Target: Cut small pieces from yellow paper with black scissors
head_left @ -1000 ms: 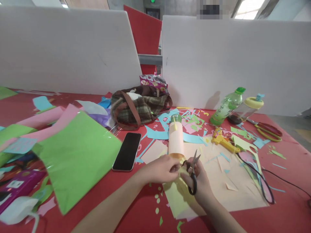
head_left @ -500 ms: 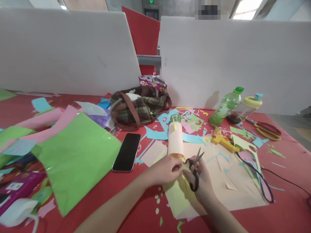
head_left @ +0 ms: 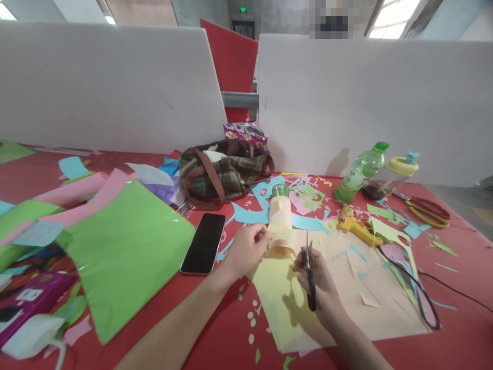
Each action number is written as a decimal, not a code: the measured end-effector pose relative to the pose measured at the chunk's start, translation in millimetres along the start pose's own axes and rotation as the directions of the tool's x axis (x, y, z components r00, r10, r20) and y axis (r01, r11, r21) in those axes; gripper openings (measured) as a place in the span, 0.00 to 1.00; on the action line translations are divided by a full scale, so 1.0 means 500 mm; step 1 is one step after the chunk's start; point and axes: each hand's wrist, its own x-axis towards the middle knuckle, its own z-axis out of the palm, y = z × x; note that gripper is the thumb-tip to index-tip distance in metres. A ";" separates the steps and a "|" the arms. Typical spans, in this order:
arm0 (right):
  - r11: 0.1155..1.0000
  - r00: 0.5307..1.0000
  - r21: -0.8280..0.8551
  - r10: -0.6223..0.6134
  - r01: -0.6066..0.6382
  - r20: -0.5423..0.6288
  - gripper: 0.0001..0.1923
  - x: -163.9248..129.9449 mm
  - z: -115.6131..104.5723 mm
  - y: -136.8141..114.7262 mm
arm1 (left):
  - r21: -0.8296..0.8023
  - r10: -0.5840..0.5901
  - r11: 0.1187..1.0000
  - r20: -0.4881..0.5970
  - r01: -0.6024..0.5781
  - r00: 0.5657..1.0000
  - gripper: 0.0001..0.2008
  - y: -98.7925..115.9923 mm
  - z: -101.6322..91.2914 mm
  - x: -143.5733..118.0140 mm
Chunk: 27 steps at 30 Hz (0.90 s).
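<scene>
My left hand (head_left: 246, 249) pinches a small piece of pale yellow paper beside a bottle wrapped in peach paper (head_left: 280, 222) that lies on the red table. Black-handled scissors (head_left: 309, 275) sit in my right hand (head_left: 318, 280), blades closed and pointing away from me. Both hands hover over a yellow sheet (head_left: 281, 300) lying on a larger peach sheet (head_left: 370, 303).
A black phone (head_left: 204, 242) lies left of my hands, beside a large green sheet (head_left: 123, 252). A plaid bag (head_left: 225, 172) stands behind. A yellow glue gun (head_left: 356, 226) with black cable, two bottles (head_left: 360, 172) and red-yellow scissors (head_left: 425, 209) sit right. Paper scraps litter the table.
My left hand moved up to the wrapped bottle with the yellow piece. The scissor blades closed, and my right hand dropped slightly away from the left.
</scene>
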 end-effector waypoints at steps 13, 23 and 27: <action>0.966 0.919 0.140 0.153 -0.216 0.362 0.14 -0.017 0.013 -0.010 | -0.068 0.001 0.998 0.013 0.000 1.000 0.11 0.021 0.014 -0.013; 0.964 0.926 0.108 0.195 -0.241 0.323 0.14 -0.017 0.010 -0.003 | -0.082 -0.015 0.996 0.036 0.018 0.999 0.11 0.027 0.010 -0.015; 0.964 0.923 0.092 0.208 -0.249 0.323 0.14 -0.018 0.009 -0.004 | -0.085 -0.014 0.996 0.045 0.018 0.999 0.11 0.029 0.009 -0.017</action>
